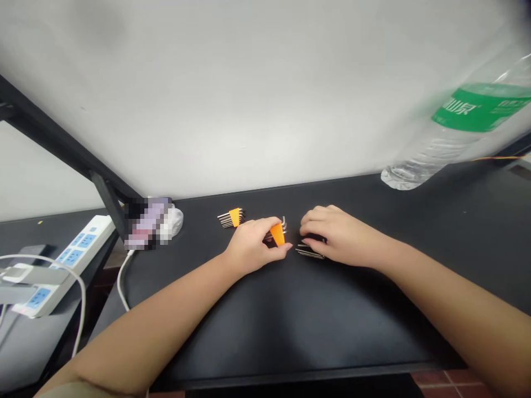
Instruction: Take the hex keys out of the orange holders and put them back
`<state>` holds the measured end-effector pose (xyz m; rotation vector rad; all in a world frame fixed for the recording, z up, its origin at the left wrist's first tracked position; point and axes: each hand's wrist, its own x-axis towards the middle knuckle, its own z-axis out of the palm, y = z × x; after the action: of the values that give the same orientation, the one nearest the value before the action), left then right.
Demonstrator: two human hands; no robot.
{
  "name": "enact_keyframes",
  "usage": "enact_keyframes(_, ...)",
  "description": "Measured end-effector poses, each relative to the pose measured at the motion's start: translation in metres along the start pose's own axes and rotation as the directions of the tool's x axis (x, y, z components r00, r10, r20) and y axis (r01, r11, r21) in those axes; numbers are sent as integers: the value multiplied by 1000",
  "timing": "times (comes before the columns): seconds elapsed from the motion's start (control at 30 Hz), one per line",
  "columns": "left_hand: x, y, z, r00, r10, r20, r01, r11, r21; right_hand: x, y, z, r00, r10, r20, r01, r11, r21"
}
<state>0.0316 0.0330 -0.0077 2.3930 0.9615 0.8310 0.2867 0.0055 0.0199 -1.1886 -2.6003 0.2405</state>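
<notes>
Left hand (pixel 259 246) pinching a tapered orange holder (pixel 277 234), right hand (pixel 334 235) curled over thin metal rods (pixel 310 254), its grip unclear, smooth black tabletop (pixel 290 320)

- At two o'clock in the head view, the clear plastic bottle (pixel 429 153) wears a green label (pixel 477 122) with large white Chinese characters (pixel 463 107) reading "山泉", toward the label's nine o'clock side; the first looks distorted.
- Toward the label's three o'clock edge, paler, smaller lettering (pixel 514 103) is too faint to read.
</notes>
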Motion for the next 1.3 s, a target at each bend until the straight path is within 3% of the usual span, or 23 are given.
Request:
enact_keyframes(0.17, 0, -3, 2, 1000, 2, -7, -2, 1000, 5, -1, 3, 1, 992, 32, 120, -21, 996, -86)
enact_keyframes(0.33, 0, -6, 5, 999, 13, -31, -12, 1000, 29, 6, -5, 5, 994, 78, 72, -64, 981, -183)
enact_keyframes(0.47, 0, -6, 4, 1000, 1, -10, 0, 998, 58, 6, -7, 1, 996, 85, -6, -85, 996, -18)
enact_keyframes(0.63, 1, -4, 3, 1000, 0, -8, 0, 998, 62, 6, -12, 2, 996, 19, -86, -2, 981, 192)
enact_keyframes(0.83, 0, -3, 4, 998, 64, -20, -62, 995, 81, 10, -16, 7, 990, -44, -132, 76, 965, 250)
enact_keyframes(1.07, -1, -2, 3, 997, 67, -50, -64, 996, 68, 8, -17, 3, 989, 19, -145, 24, 956, 291)
enact_keyframes(1.3, 0, 0, 4, 995, 96, -39, -93, 993, 76, 8, -17, 1, 991, 0, -133, 40, 954, 297)
